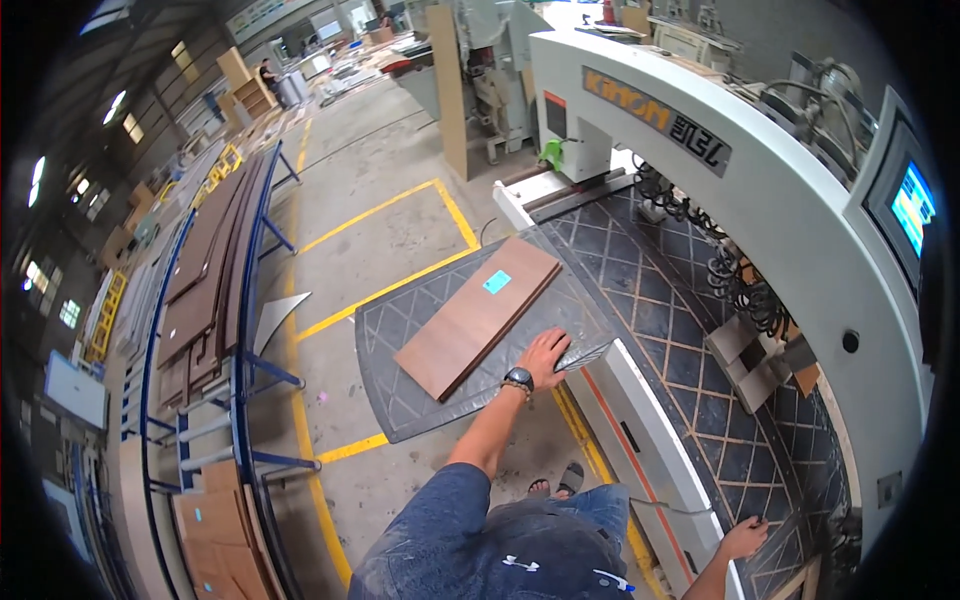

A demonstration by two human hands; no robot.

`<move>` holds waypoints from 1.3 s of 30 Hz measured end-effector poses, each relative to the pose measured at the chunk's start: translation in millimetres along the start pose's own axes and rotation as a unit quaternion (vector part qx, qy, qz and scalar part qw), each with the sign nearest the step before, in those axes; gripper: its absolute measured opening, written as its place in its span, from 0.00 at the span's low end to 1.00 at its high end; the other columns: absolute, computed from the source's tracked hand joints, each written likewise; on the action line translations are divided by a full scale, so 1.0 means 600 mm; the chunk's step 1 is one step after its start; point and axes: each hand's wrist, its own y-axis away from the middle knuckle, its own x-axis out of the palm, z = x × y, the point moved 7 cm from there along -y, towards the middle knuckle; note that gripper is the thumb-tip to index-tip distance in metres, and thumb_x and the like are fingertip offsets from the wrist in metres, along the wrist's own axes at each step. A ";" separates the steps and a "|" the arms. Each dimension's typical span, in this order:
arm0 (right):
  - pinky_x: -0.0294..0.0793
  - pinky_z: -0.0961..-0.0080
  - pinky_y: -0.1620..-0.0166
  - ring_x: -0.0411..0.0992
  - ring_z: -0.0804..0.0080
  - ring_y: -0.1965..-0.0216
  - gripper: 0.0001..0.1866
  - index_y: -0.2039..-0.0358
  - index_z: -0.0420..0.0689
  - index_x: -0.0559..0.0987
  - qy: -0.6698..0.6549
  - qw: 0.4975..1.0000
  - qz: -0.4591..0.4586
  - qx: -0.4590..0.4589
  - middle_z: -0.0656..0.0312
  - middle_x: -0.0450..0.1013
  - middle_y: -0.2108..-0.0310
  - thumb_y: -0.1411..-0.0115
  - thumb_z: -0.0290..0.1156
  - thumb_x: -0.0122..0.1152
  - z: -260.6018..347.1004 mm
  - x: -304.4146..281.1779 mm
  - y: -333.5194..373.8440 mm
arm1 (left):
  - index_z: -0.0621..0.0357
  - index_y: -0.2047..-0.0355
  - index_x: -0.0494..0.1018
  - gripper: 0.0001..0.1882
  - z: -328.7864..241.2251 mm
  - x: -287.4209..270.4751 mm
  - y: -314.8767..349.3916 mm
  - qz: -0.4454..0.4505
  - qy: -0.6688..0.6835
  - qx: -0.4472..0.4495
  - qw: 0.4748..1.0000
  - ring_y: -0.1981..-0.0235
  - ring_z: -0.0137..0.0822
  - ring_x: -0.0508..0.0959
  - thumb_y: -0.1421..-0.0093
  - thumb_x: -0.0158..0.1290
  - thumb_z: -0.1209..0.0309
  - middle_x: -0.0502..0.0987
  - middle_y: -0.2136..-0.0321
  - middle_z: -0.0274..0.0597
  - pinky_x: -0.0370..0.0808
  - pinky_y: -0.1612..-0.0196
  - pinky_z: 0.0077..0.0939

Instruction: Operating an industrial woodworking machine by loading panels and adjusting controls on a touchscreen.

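Observation:
My left hand, with a dark watch on its wrist, lies open on a grey side table with a crisscross pattern. Its fingers are stretched out beside a stack of brown wood-look panels, close to the stack's right long edge; whether they touch it I cannot tell. A small turquoise label is on the top panel. At the lower right my right hand rests on the edge of the machine's dark bed, holding nothing that I can see, fingers loosely apart.
A white machine arch with coiled black hoses spans the bed. Its lit screen is at the right. Panel offcuts sit on the bed. A blue roller rack holding brown boards stands to the left.

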 end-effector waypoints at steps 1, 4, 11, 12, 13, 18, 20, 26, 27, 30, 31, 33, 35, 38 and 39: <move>0.74 0.49 0.58 0.75 0.49 0.55 0.21 0.46 0.48 0.77 0.007 1.000 -0.012 -0.016 0.54 0.75 0.56 0.33 0.47 0.49 0.003 0.003 -0.001 | 0.60 0.40 0.65 0.41 0.007 0.000 0.002 -0.006 -0.004 -0.013 1.000 0.34 0.54 0.63 0.55 0.66 0.65 0.65 0.38 0.54 0.60 0.31 0.45; 0.75 0.49 0.57 0.76 0.50 0.55 0.22 0.46 0.49 0.77 0.008 1.000 -0.010 -0.006 0.55 0.77 0.57 0.34 0.47 0.49 -0.015 0.012 -0.011 | 0.60 0.40 0.65 0.41 0.010 0.009 -0.001 -0.028 0.016 0.011 0.999 0.34 0.54 0.63 0.56 0.65 0.66 0.65 0.39 0.53 0.60 0.31 0.45; 0.68 0.37 0.50 0.75 0.40 0.55 0.26 0.49 0.40 0.79 -0.022 0.999 0.029 0.023 0.40 0.76 0.54 0.38 0.47 0.50 0.038 -0.073 0.010 | 0.59 0.42 0.65 0.39 -0.006 0.000 0.000 -0.022 0.026 0.010 0.999 0.35 0.53 0.63 0.57 0.64 0.68 0.65 0.40 0.52 0.60 0.31 0.44; 0.67 0.37 0.49 0.74 0.39 0.53 0.27 0.48 0.40 0.78 -0.017 0.999 0.037 0.026 0.39 0.75 0.52 0.37 0.47 0.50 0.036 -0.068 0.009 | 0.59 0.41 0.64 0.41 -0.007 -0.002 0.000 -0.023 0.017 0.013 1.000 0.35 0.53 0.63 0.57 0.66 0.67 0.65 0.40 0.52 0.61 0.32 0.44; 0.66 0.36 0.47 0.73 0.38 0.52 0.28 0.47 0.39 0.78 -0.011 0.998 0.045 0.030 0.38 0.75 0.51 0.37 0.48 0.49 0.036 -0.066 0.009 | 0.58 0.40 0.64 0.43 -0.007 -0.001 -0.001 -0.021 0.010 0.017 1.000 0.35 0.53 0.63 0.58 0.68 0.67 0.65 0.40 0.51 0.62 0.33 0.45; 0.66 0.36 0.46 0.72 0.38 0.50 0.31 0.41 0.39 0.74 0.004 0.999 0.034 0.037 0.38 0.73 0.48 0.36 0.49 0.49 0.046 -0.078 0.013 | 0.58 0.41 0.64 0.42 -0.009 -0.004 -0.004 -0.026 0.007 0.017 1.000 0.36 0.53 0.64 0.58 0.68 0.67 0.65 0.40 0.51 0.62 0.33 0.45; 0.66 0.36 0.46 0.72 0.38 0.50 0.32 0.39 0.39 0.72 0.010 0.998 0.050 0.037 0.38 0.73 0.48 0.36 0.50 0.48 0.041 -0.073 0.011 | 0.59 0.41 0.64 0.42 -0.010 -0.002 -0.006 -0.020 0.007 0.013 1.000 0.36 0.53 0.64 0.57 0.68 0.67 0.65 0.40 0.51 0.62 0.33 0.45; 0.67 0.37 0.46 0.72 0.37 0.49 0.38 0.31 0.38 0.62 0.033 0.995 0.091 0.029 0.37 0.72 0.48 0.36 0.50 0.50 0.039 -0.064 0.008 | 0.59 0.42 0.65 0.41 -0.009 -0.004 -0.004 -0.023 0.001 0.017 1.000 0.35 0.52 0.64 0.57 0.67 0.67 0.65 0.40 0.51 0.61 0.32 0.45; 0.67 0.37 0.46 0.71 0.38 0.48 0.39 0.31 0.38 0.61 0.023 0.996 0.085 0.031 0.37 0.72 0.47 0.36 0.50 0.50 0.046 -0.074 0.012 | 0.59 0.42 0.65 0.41 -0.008 -0.004 -0.003 -0.022 0.000 0.013 1.000 0.35 0.52 0.63 0.57 0.67 0.66 0.65 0.40 0.51 0.61 0.32 0.45; 0.67 0.38 0.46 0.71 0.38 0.48 0.42 0.30 0.37 0.57 0.010 0.996 0.083 0.030 0.36 0.72 0.47 0.37 0.50 0.50 0.047 -0.080 0.012 | 0.59 0.41 0.65 0.41 -0.010 -0.003 -0.004 -0.020 0.000 0.012 1.000 0.34 0.52 0.63 0.56 0.67 0.66 0.65 0.40 0.51 0.61 0.32 0.45; 0.67 0.38 0.46 0.71 0.39 0.48 0.43 0.29 0.36 0.55 0.008 0.996 0.088 0.027 0.36 0.72 0.47 0.37 0.51 0.50 0.044 -0.078 0.012 | 0.59 0.41 0.65 0.41 -0.011 -0.003 -0.003 -0.016 0.001 0.013 1.000 0.34 0.52 0.63 0.56 0.67 0.66 0.65 0.40 0.51 0.61 0.32 0.45; 0.68 0.38 0.46 0.71 0.39 0.48 0.44 0.29 0.36 0.53 0.010 0.995 0.097 0.023 0.36 0.71 0.47 0.37 0.51 0.50 0.042 -0.077 0.010 | 0.59 0.41 0.64 0.41 -0.013 -0.006 -0.002 -0.018 0.004 0.010 1.000 0.34 0.52 0.63 0.56 0.66 0.66 0.65 0.40 0.51 0.61 0.32 0.45; 0.68 0.38 0.46 0.71 0.39 0.48 0.45 0.28 0.36 0.51 0.011 0.994 0.107 0.020 0.36 0.71 0.47 0.37 0.51 0.49 0.043 -0.075 0.010 | 0.58 0.41 0.64 0.41 -0.013 -0.006 0.000 -0.020 0.006 0.007 1.000 0.34 0.52 0.63 0.56 0.66 0.66 0.65 0.40 0.51 0.60 0.31 0.45; 0.68 0.39 0.46 0.71 0.40 0.48 0.45 0.28 0.35 0.50 0.031 0.993 0.112 0.033 0.36 0.71 0.46 0.36 0.51 0.48 0.036 -0.069 0.010 | 0.58 0.41 0.64 0.40 -0.012 -0.003 0.000 -0.017 0.003 0.009 1.000 0.34 0.52 0.63 0.56 0.66 0.66 0.65 0.40 0.51 0.60 0.31 0.45; 0.68 0.39 0.46 0.71 0.40 0.47 0.45 0.27 0.36 0.49 0.033 0.993 0.107 0.028 0.37 0.70 0.45 0.36 0.51 0.48 0.029 -0.060 0.008 | 0.59 0.41 0.64 0.40 -0.011 -0.002 0.000 -0.020 0.001 0.013 1.000 0.34 0.53 0.63 0.56 0.66 0.66 0.65 0.40 0.52 0.60 0.31 0.45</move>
